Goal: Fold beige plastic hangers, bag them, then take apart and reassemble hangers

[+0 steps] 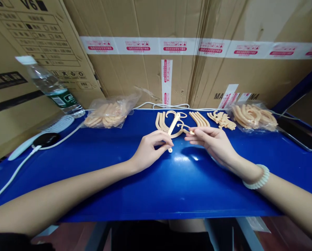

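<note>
My left hand (153,150) pinches a beige plastic hanger arm (174,123) with a small hole at its near end; the arm slants up and away. To its right, my right hand (216,143) holds a tiny pale piece (192,132) between thumb and fingers, its exact shape hidden. Behind both hands lie curved hanger arms (160,121), hanger hooks (182,115) and a row of more hanger arms (201,119). A heap of small beige connectors (222,119) is just beyond my right hand.
Clear bags of beige parts lie at left (109,113) and right (254,116) on the blue table (156,195). A water bottle (54,89), a hairbrush (41,136), a black puck with a cable (46,139) and a phone (301,134) flank them. Cardboard (145,76) stands behind.
</note>
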`<state>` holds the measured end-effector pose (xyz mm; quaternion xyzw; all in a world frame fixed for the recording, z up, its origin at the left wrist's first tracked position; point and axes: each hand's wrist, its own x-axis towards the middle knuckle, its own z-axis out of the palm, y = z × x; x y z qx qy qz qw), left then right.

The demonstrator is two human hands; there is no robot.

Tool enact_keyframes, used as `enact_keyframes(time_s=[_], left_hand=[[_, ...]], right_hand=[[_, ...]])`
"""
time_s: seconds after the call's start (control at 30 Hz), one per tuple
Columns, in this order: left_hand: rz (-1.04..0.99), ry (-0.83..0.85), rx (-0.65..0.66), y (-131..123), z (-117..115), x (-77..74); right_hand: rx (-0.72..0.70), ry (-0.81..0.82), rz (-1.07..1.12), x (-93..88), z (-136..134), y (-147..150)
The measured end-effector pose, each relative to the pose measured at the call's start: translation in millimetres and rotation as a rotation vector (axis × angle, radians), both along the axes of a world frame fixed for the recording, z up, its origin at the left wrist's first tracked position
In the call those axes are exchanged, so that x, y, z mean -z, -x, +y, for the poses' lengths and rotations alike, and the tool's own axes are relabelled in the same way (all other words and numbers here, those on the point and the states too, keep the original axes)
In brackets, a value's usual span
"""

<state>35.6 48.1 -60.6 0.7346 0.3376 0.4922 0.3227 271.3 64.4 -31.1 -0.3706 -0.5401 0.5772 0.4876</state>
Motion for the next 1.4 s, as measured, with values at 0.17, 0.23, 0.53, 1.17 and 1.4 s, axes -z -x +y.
enact_keyframes(time_s=[0.17,0.23,0.53,1.17,1.4], left_hand=[[-0.259,0.318,-0.005,-3,4,-0.4],[-0.267,0.377,-0.006,-3,6,-2.1],[-0.102,0.313,0.066,2,7,-3.7],[0.12,-0.065,0.144,2,-1,-9.5],[0.17,-0.094,0.133,1,-2,-10.8]], right_hand=[[-0.056,0.062,-0.023,2.4,-8,3],[-0.057,0.095,-0.023,2.1,-9,3],[-0.163,0.141,-0.085,4.0,-8,4],[-0.325,0.207,-0.123,6.0,-9,6],[-0.307,0.193,-0.125,6.2,-9,6]])
